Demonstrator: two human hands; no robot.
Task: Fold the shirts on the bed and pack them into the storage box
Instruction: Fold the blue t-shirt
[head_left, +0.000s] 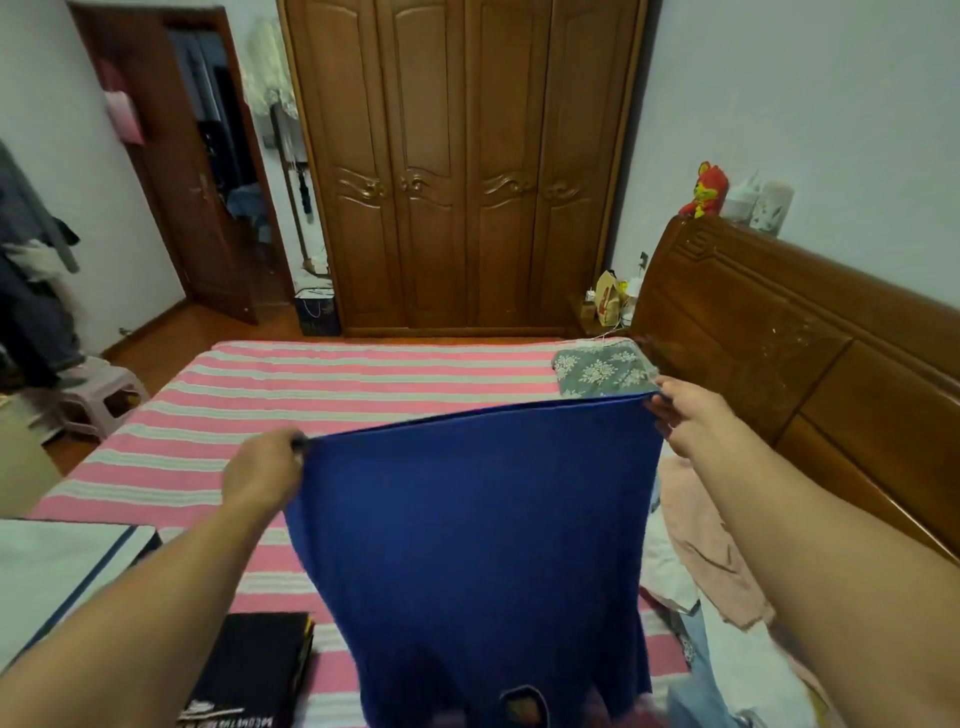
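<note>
Forearms: both reach forward from the bottom corners of the view, well apart, with the blue shirt (478, 540) stretched between them
Blue shirt: held up in the air over the bed (332, 374), its top edge taut and nearly level, the rest hanging down toward the camera; a dark patch shows at its lowest part
Left hand (262, 473): fingers curled, pinching the left corner of the top edge
Right hand (685, 415): pinching the right corner, slightly higher and further off
Storage box: cannot tell which item it is; a dark flat box (254, 670) lies on the bed at lower left, beside a white piece with a blue stripe (62, 571)
Waiting pile: pink and pale garments (711, 561) heaped at the right, near the headboard (810, 353)
Step in hand: probably shaking the shirt flat before laying it down
Doing it well: keep both corners level and tension even, lower it onto the bare striped area, clear of box and pile, then smooth before folding
</note>
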